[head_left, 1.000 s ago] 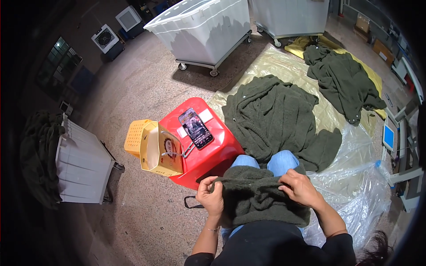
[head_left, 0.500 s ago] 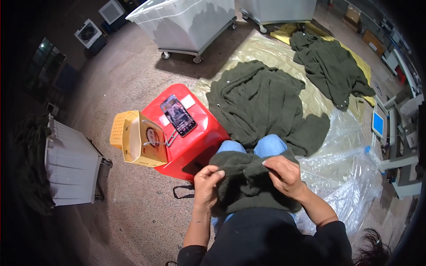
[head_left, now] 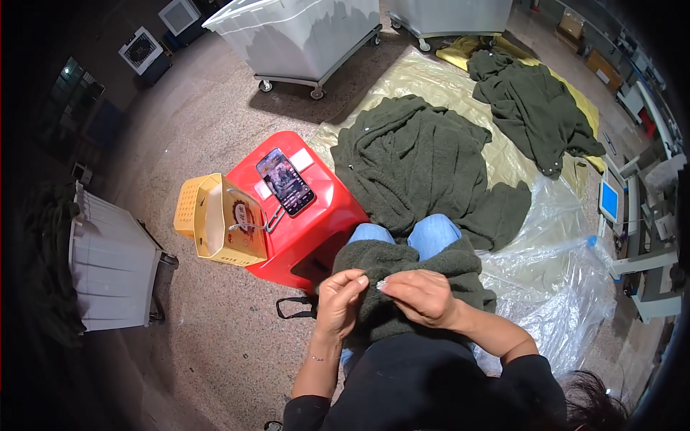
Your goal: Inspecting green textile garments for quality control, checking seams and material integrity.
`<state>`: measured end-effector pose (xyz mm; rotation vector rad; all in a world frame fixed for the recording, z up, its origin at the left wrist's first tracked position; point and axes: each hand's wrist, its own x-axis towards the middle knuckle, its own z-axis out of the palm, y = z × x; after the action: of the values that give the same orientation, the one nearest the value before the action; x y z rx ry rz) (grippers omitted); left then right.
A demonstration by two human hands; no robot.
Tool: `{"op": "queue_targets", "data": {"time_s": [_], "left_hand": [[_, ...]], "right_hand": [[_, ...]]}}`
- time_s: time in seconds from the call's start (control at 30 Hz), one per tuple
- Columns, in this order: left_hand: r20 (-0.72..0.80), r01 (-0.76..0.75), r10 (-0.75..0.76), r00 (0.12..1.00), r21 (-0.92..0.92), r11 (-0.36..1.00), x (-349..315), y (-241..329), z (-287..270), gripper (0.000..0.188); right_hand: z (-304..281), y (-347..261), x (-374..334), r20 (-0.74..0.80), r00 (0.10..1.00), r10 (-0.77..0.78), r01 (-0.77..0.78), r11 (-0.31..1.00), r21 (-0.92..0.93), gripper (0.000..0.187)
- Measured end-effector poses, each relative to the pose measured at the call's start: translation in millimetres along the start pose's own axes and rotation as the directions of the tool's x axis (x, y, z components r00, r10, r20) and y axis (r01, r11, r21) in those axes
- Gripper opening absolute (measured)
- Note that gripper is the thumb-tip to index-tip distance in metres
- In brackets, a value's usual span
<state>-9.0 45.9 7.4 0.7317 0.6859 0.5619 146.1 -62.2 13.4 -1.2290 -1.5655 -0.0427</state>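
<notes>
Speckled floor [head_left: 208,337] spreads around blue trousers [head_left: 435,235], where dark green fleece [head_left: 381,316] drapes the lap at lower centre, its long axis running left to right and dipping rightward. Fingers of the left hand [head_left: 338,298] pinch its fabric; those of the right hand [head_left: 424,298] clamp a shiny piece [head_left: 381,286], too small to identify. Black clothing [head_left: 424,381] hides the near edge.

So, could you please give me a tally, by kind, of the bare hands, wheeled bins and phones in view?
Bare hands: 2
Wheeled bins: 3
Phone on the red stool, screen lit: 1
Total: 6
</notes>
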Motion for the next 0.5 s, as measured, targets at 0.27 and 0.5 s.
{"op": "queue_targets", "data": {"time_s": [0.27,0.5], "left_hand": [[0.024,-0.179,0.177,0.984,0.175,0.968,0.7,-5.0,-2.9,0.015],[0.245,-0.314,0.214,0.946,0.518,0.796,-7.4,-5.5,-8.8,0.010]], "right_hand": [[11.0,6.4,9.6,0.088,0.996,-0.033,0.045,0.989,-0.138,0.022],[-19.3,10.1,42.0,0.655,0.621,0.431,-0.661,0.736,0.143,0.021]]}}
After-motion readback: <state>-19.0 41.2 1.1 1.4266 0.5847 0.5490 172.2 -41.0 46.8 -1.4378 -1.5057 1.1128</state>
